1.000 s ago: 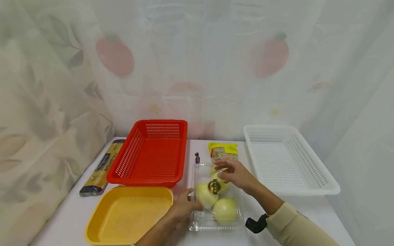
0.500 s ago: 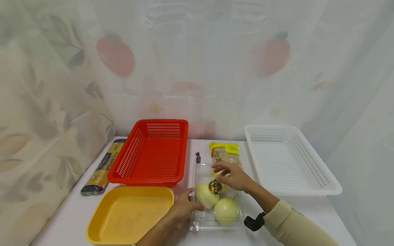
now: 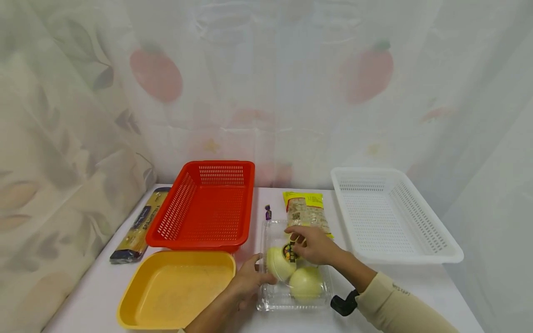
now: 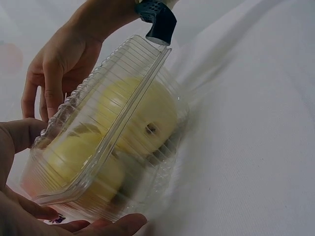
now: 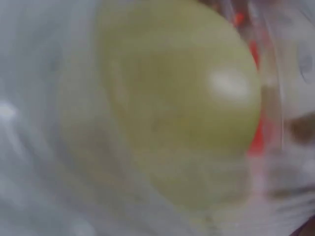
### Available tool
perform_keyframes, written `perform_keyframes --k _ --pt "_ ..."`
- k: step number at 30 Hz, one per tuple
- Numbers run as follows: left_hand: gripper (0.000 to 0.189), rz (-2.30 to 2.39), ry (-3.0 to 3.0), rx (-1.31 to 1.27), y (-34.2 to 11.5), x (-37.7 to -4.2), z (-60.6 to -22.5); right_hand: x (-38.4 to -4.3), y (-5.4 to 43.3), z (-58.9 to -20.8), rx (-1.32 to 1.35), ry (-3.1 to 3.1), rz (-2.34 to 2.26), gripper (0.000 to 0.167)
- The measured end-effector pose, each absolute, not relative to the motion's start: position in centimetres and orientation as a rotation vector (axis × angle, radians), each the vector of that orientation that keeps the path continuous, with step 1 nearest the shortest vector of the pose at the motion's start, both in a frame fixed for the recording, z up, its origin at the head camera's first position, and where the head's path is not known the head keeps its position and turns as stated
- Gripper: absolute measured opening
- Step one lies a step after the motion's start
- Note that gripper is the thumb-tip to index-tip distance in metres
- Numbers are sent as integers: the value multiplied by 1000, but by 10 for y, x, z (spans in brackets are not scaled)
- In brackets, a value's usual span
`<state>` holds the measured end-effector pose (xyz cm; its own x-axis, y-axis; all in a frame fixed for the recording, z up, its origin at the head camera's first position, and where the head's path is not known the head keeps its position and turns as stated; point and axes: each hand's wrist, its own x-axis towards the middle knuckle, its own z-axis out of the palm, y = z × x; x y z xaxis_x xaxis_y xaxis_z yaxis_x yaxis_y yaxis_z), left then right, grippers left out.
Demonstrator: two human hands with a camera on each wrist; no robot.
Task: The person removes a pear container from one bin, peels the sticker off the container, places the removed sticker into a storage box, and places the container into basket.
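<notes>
In the head view a clear plastic clamshell box with a round dark label lies on the white table. Through its plastic show round pale-yellow fruits; one has a dark dimple in the left wrist view. My left hand grips the box's left side, thumb over the lid edge and fingers along the lower side. Above the lid's right part is my right hand, fingers loosely bent, fingertips by the label, hiding the fruit beneath. The right wrist view is blurred, filled by a fruit behind plastic.
A red basket and a yellow tub stand left, beside a spaghetti pack. Behind the box lie a purple-wrapped candy and a yellow-topped food bag. The right side holds a white basket.
My right hand has moved slightly nearer to me over the lid, uncovering more of the food bag. The left hand stays on the box's side.
</notes>
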<state>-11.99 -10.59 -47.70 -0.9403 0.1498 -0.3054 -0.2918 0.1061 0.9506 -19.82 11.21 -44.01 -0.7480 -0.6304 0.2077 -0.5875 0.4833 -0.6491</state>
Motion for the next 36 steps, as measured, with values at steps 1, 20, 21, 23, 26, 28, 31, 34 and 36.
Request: perform_keyframes --k 1,20,21,23,26,28,31,34,36 --pt "78 1899 2066 -140 -106 -120 -477 -197 111 -439 -1087 2659 -1116 39" --pt "79 1882 2093 -137 -107 -121 -476 -192 101 -430 -991 2725 -1100 38" --pt "79 1886 2088 -135 -107 -121 -476 -192 100 -429 -994 2720 -1100 38" --pt "78 1896 2080 -129 -107 -121 -477 -192 100 -428 -998 2717 -1090 37" --pt "77 1906 2067 -124 -107 -121 -478 -192 99 -427 -1006 2717 -1066 36" --pt "77 1908 2064 -123 -106 -121 -479 -192 99 -427 -1002 2712 -1058 35" --pt "78 1903 2066 -126 -106 -120 -478 -192 99 -429 -992 2701 -1061 33" --pt "78 1885 2077 -135 -106 -120 -478 -194 99 -431 -984 2692 -1062 28" --pt "78 1879 2082 -136 -106 -120 -477 -195 99 -433 -976 2691 -1064 24"
